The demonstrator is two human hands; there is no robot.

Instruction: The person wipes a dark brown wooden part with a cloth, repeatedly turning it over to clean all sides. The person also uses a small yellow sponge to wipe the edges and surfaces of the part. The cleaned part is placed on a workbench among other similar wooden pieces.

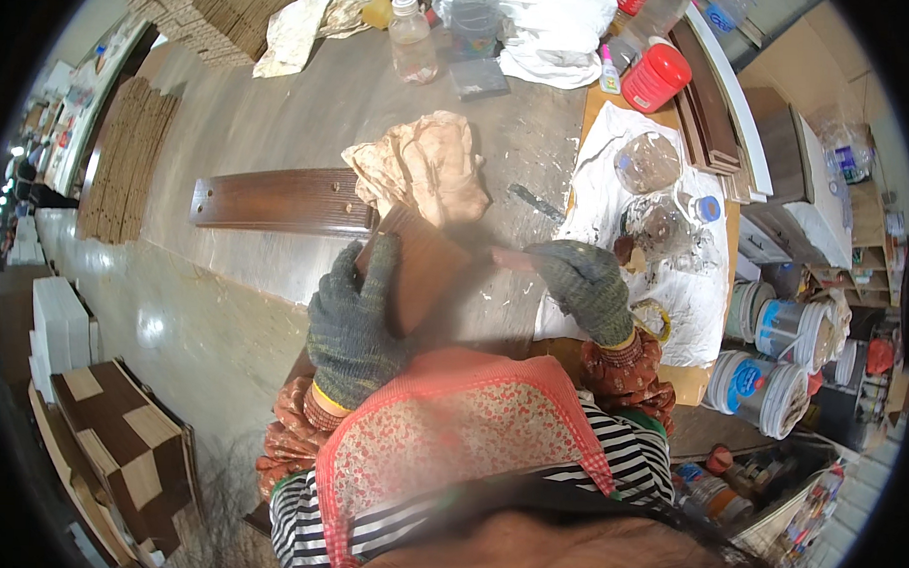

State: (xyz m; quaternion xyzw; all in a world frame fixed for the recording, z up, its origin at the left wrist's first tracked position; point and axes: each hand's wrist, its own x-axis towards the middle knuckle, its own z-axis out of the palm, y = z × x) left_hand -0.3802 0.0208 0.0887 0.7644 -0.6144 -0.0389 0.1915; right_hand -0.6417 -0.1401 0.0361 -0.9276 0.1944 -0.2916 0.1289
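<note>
My left hand (358,321), in a dark grey-green knit glove, grips the edge of a brown wooden board (420,268) held tilted in front of my apron. My right hand (586,289), gloved alike, is closed on a small, flat pinkish-brown piece (513,259); blur hides its exact kind. That piece points toward the board with a gap between them. Beyond the board lies a crumpled beige cloth (434,163), which overlaps the end of a dark brown grooved wooden board (277,200) on the table. A thin dark strip (535,202) rests beyond my right hand.
On the right, a stained white cloth (603,189) bears clear plastic containers (649,163). A red jar (657,78), a clear bottle (413,47) and more cloths stand at the far side. Cardboard stacks (129,157) are at left; buckets (761,390) stand off the table's right side.
</note>
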